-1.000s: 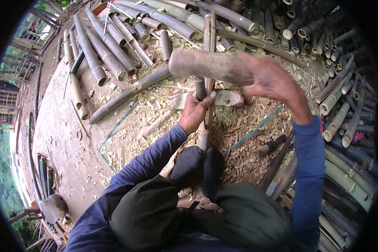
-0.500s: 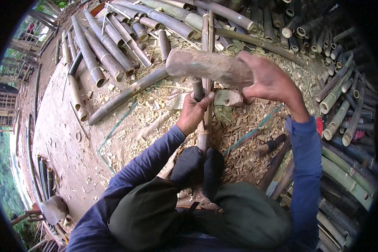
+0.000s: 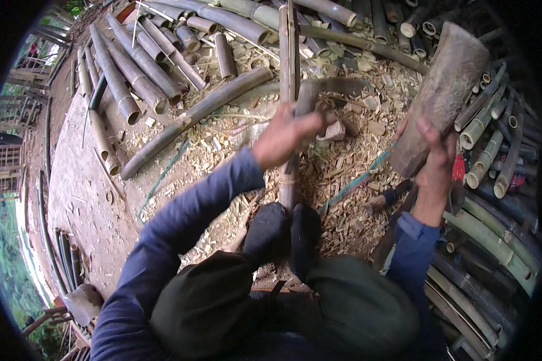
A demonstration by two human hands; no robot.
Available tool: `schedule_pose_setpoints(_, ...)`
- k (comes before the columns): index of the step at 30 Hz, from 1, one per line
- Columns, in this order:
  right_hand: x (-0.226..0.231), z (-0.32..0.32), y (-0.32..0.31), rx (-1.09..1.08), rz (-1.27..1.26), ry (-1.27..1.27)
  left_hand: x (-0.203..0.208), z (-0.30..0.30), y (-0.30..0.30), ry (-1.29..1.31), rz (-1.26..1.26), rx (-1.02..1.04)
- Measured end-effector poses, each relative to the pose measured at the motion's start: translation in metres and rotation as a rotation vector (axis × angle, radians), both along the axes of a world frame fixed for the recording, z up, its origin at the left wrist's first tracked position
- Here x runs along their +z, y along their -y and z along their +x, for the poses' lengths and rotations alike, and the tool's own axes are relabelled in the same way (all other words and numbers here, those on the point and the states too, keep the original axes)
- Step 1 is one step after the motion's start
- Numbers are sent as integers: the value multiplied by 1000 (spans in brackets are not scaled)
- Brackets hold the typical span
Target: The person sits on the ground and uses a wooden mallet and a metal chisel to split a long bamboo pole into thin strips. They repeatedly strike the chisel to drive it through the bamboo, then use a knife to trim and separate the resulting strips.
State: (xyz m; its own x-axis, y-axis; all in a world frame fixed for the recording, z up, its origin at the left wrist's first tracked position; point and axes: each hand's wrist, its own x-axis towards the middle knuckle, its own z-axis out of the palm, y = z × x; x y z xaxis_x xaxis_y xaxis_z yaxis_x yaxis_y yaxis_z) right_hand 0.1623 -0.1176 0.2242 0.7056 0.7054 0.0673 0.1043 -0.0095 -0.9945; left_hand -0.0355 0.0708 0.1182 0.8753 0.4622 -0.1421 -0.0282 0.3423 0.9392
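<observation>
My left hand [image 3: 288,135], blurred, is closed around the short round handle [image 3: 307,99] of a tool; its working end cannot be made out. It is over a split bamboo pole [image 3: 288,188] that runs away from between my feet and has a band tied around it. Off to the right, my right hand [image 3: 436,162] grips a thick, rough wooden block [image 3: 442,90], raised and tilted, apart from the pole. A pale wooden piece [image 3: 245,133] lies crosswise under the pole, partly hidden by my left hand.
Wood chips [image 3: 349,213] cover the ground around the pole. Several cut bamboo lengths [image 3: 129,78] lie at the far left, with one long piece [image 3: 199,120] nearer. More bamboo is stacked along the right [image 3: 488,240]. My dark-covered feet [image 3: 268,234] flank the pole's near end.
My right hand has swung the wooden block from above the pole out to the right and turned it more upright. My left hand has shifted slightly, and the handle in it has tilted right.
</observation>
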Motion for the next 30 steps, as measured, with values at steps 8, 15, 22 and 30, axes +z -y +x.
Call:
schedule_pose_setpoints(8,-38,-27,35,-84,44,-278,-26,74,26,-237,32,-471)
schedule_pose_setpoints(15,-47,-32,41,-46,-4,-295,-28,71,30,-276,105,-495)
schedule_pose_setpoints(22,-43,-40,36,-79,-13,-302,-32,70,29,-262,109,-485)
schedule_pose_setpoints(30,-22,-13,44,-79,-42,-163,-44,61,28,-101,250,-525)
